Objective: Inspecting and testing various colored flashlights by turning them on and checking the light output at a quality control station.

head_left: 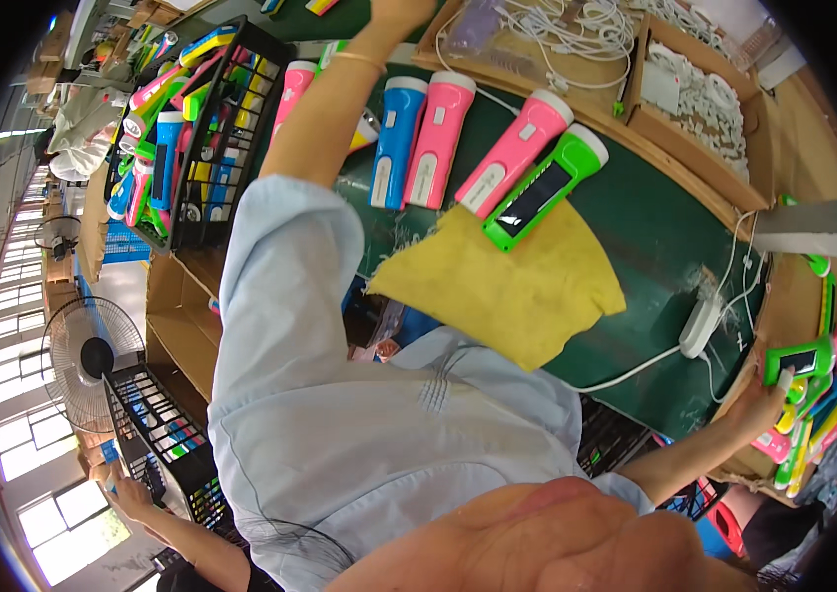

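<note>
My right hand [759,407] is closed on a green flashlight [801,361] with a dark panel, at the far right over a box of mixed flashlights. My left arm reaches to the far edge of the view; only part of my left hand [401,14] shows and its fingers are cut off. On the green table near that forearm lie a blue flashlight [398,143], a pink flashlight [441,138] and another pink flashlight [515,153]. Beside them, a green flashlight [545,189] rests partly on a yellow cloth [507,286]. A further pink flashlight [292,92] is partly hidden by my arm.
A black crate [216,148] full of colourful flashlights stands at the left. Cardboard boxes hold white cables [586,35] and small white parts [700,104] at the back right. A white cable adapter [702,326] lies on the table. Another person's hand [127,493] shows lower left.
</note>
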Demonstrator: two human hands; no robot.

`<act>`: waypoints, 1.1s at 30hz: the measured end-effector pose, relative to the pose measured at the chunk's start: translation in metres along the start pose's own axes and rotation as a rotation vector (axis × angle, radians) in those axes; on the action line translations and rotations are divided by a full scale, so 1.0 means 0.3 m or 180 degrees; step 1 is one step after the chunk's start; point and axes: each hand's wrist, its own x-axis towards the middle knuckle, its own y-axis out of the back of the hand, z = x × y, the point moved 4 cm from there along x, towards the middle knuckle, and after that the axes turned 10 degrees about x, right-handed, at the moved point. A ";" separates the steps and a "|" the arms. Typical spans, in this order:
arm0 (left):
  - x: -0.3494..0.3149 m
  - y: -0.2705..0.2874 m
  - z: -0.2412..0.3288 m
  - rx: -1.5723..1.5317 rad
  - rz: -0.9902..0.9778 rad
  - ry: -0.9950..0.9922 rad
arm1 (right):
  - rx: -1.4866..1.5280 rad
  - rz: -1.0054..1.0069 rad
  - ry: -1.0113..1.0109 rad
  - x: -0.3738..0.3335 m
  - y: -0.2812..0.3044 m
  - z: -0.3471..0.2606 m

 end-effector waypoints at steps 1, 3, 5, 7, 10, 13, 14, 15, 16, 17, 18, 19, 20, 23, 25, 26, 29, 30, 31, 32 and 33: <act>0.051 -0.100 -0.109 0.0073 -0.0222 0.0309 | -0.0020 0.0428 -0.0036 0.023 0.038 -0.002; 0.097 -0.247 -0.247 -0.0081 -0.1174 0.0766 | -0.0381 0.0360 0.0324 0.004 0.031 -0.006; 0.120 -0.266 -0.261 -0.0005 -0.0823 0.0412 | -0.0233 0.0029 0.0306 -0.075 -0.042 0.007; 0.098 -0.276 -0.229 0.0153 -0.1630 0.0213 | 0.0432 -0.0773 0.0182 -0.182 -0.168 0.015; 0.058 -0.230 -0.195 0.1060 -0.2306 0.0297 | 0.0265 -0.1186 -0.0632 -0.331 -0.294 0.072; 0.054 -0.061 -0.104 -0.0631 -0.1009 0.0363 | 0.0085 -0.1605 -0.1381 -0.441 -0.357 0.099; 0.033 0.014 -0.061 -0.0858 -0.0864 0.0460 | 0.0115 -0.1882 -0.1419 -0.470 -0.390 0.096; 0.012 0.102 0.011 -0.1079 -0.0715 0.0544 | 0.0115 -0.2196 -0.1258 -0.495 -0.429 0.082; -0.023 0.198 0.101 -0.0717 -0.0765 0.0705 | 0.0026 -0.2238 -0.1209 -0.517 -0.467 0.077; -0.097 0.297 0.202 -0.0829 -0.1319 0.0828 | 0.0278 -0.2589 -0.1016 -0.540 -0.532 0.060; -0.182 0.421 0.313 -0.1229 -0.1322 0.0723 | 0.0183 -0.2604 -0.1016 -0.568 -0.593 0.064; -0.301 0.556 0.422 -0.1516 -0.1318 0.0376 | 0.0360 -0.2587 -0.0728 -0.594 -0.654 0.061; -0.421 0.645 0.529 -0.1914 -0.1876 0.0504 | 0.0265 -0.2570 -0.0937 -0.625 -0.698 0.075; -0.745 0.842 0.743 -0.4162 -0.3242 -0.0011 | -0.0112 -0.1420 -0.1382 -0.705 -0.681 0.079; -0.847 0.867 0.762 -0.4893 -0.3386 -0.0233 | 0.0643 -0.1507 0.0432 -0.733 -0.616 -0.033; -0.861 0.881 0.754 -0.4881 -0.2720 -0.0577 | 0.0158 -0.1812 0.1106 -0.752 -0.586 -0.065; -0.855 0.839 0.718 -0.5132 -0.1893 0.0129 | -0.0727 -0.2326 -0.0858 -0.776 -0.505 0.056; -0.857 0.823 0.735 -0.5311 -0.2170 0.0388 | -0.1286 -0.2725 -0.0383 -0.802 -0.498 0.080; -0.854 0.824 0.747 -0.5435 -0.2109 0.0486 | -0.1331 -0.3001 -0.0067 -0.822 -0.491 0.102; -0.858 0.820 0.764 -0.5494 -0.2310 0.0724 | -0.1068 -0.3206 0.0163 -0.842 -0.475 0.114; -0.873 0.812 0.777 -0.5197 -0.2730 0.1154 | -0.0913 -0.3019 -0.0113 -0.841 -0.451 0.140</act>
